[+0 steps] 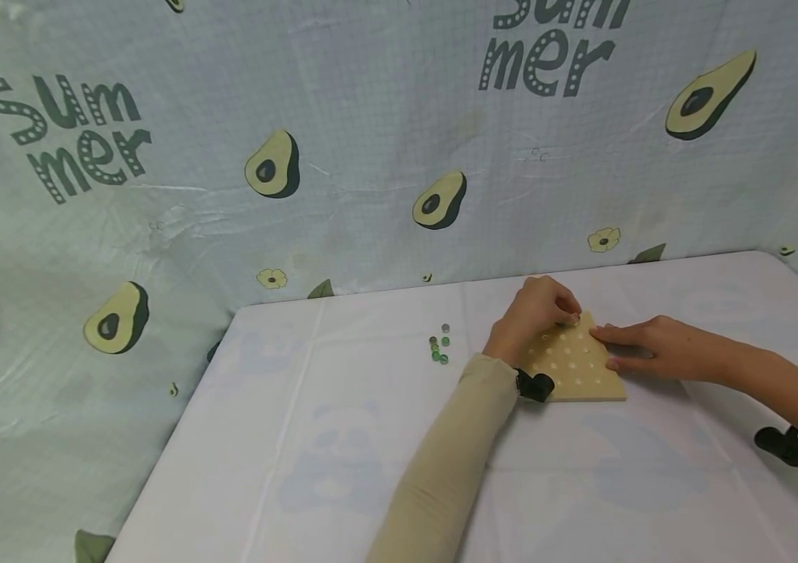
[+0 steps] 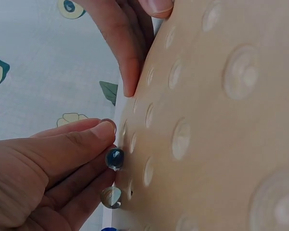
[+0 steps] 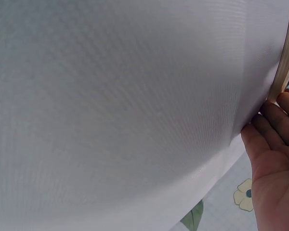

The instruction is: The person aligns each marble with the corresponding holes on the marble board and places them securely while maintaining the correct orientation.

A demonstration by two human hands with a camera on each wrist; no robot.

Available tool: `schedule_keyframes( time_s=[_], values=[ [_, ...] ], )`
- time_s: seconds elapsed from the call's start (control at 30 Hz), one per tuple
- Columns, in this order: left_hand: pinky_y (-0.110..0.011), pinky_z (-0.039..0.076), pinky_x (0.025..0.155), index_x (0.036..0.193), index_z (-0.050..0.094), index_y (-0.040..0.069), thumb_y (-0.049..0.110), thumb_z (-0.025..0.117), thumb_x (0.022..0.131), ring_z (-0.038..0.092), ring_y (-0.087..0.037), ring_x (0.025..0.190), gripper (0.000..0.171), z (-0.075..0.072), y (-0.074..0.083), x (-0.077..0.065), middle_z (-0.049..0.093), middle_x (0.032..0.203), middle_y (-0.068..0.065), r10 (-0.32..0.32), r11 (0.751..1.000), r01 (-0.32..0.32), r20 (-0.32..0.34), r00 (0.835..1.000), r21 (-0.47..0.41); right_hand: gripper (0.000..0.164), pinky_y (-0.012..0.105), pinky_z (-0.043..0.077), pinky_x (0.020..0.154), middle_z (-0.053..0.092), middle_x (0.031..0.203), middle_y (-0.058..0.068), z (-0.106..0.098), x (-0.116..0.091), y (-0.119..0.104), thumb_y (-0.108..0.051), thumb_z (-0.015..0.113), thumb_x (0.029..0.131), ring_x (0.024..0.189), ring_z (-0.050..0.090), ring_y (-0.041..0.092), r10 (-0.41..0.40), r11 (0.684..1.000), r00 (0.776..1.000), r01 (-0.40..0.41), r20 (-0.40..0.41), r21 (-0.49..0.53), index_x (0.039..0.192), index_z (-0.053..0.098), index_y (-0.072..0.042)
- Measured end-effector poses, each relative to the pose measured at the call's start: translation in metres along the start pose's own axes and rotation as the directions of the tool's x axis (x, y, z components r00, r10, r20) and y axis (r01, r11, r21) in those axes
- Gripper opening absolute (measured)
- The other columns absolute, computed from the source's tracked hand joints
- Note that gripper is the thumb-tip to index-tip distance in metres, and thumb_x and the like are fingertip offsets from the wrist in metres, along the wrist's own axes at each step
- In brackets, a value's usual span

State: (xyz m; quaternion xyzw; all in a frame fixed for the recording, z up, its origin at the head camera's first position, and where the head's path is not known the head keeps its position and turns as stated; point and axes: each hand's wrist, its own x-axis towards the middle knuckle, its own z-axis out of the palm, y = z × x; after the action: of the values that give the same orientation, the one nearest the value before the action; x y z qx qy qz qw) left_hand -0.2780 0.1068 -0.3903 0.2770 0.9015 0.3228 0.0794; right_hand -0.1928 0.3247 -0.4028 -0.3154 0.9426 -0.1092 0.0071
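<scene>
A pale wooden board with rows of round hollows lies on the table. At its far end, my left hand pinches a small glass marble between thumb and finger, mostly hidden by the thumb. Close by along the board's edge sit a dark blue marble and a clear marble. My right hand touches the board's right side, its fingers fairly straight against the edge and its thumb at the rim.
Several green and greyish marbles lie loose on the white-covered table, left of the board. Behind the table hangs a cloth printed with avocados and lettering.
</scene>
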Motion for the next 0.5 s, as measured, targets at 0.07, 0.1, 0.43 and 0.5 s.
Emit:
schedule_keyframes(
  time_s=[0.07, 0.1, 0.43, 0.5],
  values=[
    [-0.01, 0.045, 0.068, 0.096, 0.083, 0.018, 0.015, 0.083, 0.086, 0.059, 0.002, 0.081, 0.01, 0.0014, 0.0017, -0.0002, 0.074, 0.084, 0.014, -0.018, 0.999, 0.018, -0.007, 1.0, 0.028, 0.057, 0.039, 0.058, 0.085, 0.064, 0.135, 0.017, 0.0002, 0.0003, 0.0002, -0.042, 0.07, 0.096, 0.112, 0.068, 0.023, 0.0, 1.0, 1.0, 0.0, 0.001, -0.003, 0.142, 0.061, -0.01],
    [-0.01, 0.045, 0.067, 0.096, 0.083, 0.019, 0.016, 0.084, 0.086, 0.059, 0.002, 0.081, 0.01, 0.002, 0.0026, -0.0002, 0.073, 0.084, 0.015, -0.027, 0.999, 0.028, -0.01, 1.0, 0.044, 0.057, 0.038, 0.058, 0.084, 0.064, 0.135, 0.017, 0.0005, 0.0005, 0.0003, -0.042, 0.07, 0.096, 0.111, 0.068, 0.021, -0.002, 1.0, 1.0, 0.002, 0.0, -0.005, 0.142, 0.061, -0.01],
    [-0.011, 0.046, 0.07, 0.095, 0.084, 0.024, 0.021, 0.083, 0.086, 0.06, 0.002, 0.085, 0.009, 0.0037, 0.0096, -0.004, 0.072, 0.09, 0.016, -0.077, 0.989, 0.08, -0.027, 0.997, 0.123, 0.055, 0.032, 0.057, 0.079, 0.065, 0.134, 0.017, 0.0013, 0.0007, 0.0008, -0.039, 0.071, 0.096, 0.107, 0.069, 0.018, -0.015, 1.0, 1.0, 0.015, -0.017, -0.007, 0.141, 0.062, -0.009],
    [-0.012, 0.046, 0.071, 0.095, 0.084, 0.023, 0.02, 0.083, 0.086, 0.06, 0.001, 0.086, 0.01, 0.0039, 0.0097, -0.0053, 0.071, 0.089, 0.016, -0.079, 0.991, 0.083, -0.036, 0.996, 0.102, 0.055, 0.033, 0.057, 0.08, 0.065, 0.134, 0.017, 0.0008, 0.0005, 0.0005, -0.039, 0.071, 0.096, 0.108, 0.069, 0.02, -0.014, 1.0, 1.0, 0.014, -0.018, -0.003, 0.141, 0.062, -0.009]
  ],
)
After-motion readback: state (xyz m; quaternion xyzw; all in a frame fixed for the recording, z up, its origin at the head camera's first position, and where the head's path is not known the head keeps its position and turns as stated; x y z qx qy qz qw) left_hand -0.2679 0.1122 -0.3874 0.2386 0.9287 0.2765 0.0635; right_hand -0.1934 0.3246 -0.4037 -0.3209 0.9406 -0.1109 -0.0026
